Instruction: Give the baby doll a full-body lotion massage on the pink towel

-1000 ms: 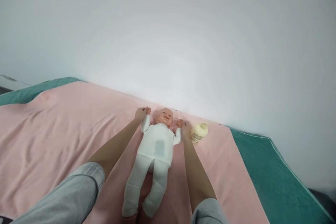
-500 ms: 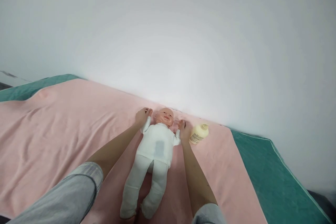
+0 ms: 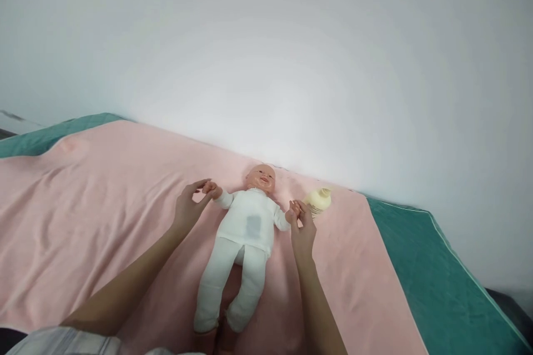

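Note:
A baby doll [image 3: 245, 216] in a white top and white trousers lies on its back on a pink blanket [image 3: 145, 177]. A grey patch shows on the belly of its top. My left hand [image 3: 191, 206] pinches the doll's hand on the left, and that doll arm is stretched out sideways. With my right hand [image 3: 305, 227] I hold the doll's other hand between thumb and fingers, its arm also out from the body. Just behind my right hand is a pale yellow bottle [image 3: 320, 199], partly covered by my fingers.
Green cloth [image 3: 441, 255] shows beyond the blanket on the right, and more green cloth [image 3: 62, 130] at the far left. A plain pale wall [image 3: 266, 55] rises directly behind the doll's head.
Both my hands have moved outward and slightly toward me, drawing the doll's arms from beside its head out to the sides. My right hand now partly covers the bottle.

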### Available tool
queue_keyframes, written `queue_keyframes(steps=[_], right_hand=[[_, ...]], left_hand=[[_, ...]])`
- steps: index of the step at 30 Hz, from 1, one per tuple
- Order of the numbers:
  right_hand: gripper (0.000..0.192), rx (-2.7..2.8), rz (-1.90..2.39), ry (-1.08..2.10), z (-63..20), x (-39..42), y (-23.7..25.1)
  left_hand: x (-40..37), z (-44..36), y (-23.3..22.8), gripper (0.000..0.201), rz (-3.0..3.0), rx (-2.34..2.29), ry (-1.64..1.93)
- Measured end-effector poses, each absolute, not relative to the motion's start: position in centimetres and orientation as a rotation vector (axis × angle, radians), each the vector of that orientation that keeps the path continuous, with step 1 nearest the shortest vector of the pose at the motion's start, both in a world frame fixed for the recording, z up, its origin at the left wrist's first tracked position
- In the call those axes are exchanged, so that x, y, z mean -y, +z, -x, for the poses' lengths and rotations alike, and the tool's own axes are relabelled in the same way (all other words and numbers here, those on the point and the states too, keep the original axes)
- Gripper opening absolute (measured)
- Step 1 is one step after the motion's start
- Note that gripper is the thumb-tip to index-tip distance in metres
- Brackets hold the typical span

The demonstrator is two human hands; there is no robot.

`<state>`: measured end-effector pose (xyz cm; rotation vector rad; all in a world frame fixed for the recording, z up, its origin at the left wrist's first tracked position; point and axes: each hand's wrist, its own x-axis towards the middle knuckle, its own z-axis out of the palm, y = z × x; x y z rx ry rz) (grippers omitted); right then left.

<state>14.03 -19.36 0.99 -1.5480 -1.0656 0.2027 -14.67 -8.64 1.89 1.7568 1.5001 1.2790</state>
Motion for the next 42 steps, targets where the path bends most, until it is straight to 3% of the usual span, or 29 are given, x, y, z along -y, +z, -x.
queue_keyframes(steps=[11,19,27,32,39,42], right_hand=[[0.056,1.024,1.864,0.364,-10.1,26.6,-0.8],[0.054,1.223,1.964,0.354,-7.6,30.2,-3.6],[0.048,1.159,1.894,0.372,-8.0,30.7,-4.3],[0.057,1.020,1.854,0.382,-8.8,29.2,-3.4],[0.051,0.900,1.508,0.333,-11.1,22.7,0.5],[0.050,0.864,1.352,0.306,-12.2,18.9,1.5]], left_hand=[[16.1,18.2,-3.0,0.051,-1.716,-1.699,0.984],[17.6,18.4,-2.7,0.045,-1.938,-1.644,0.635],[17.9,17.6,-2.3,0.038,-1.840,-1.589,0.756],[17.1,17.2,-2.2,0.053,-1.632,-1.645,1.019],[11.1,13.5,0.5,0.048,-1.529,-1.480,1.439],[7.5,11.2,1.4,0.052,-1.467,-1.299,1.454]])
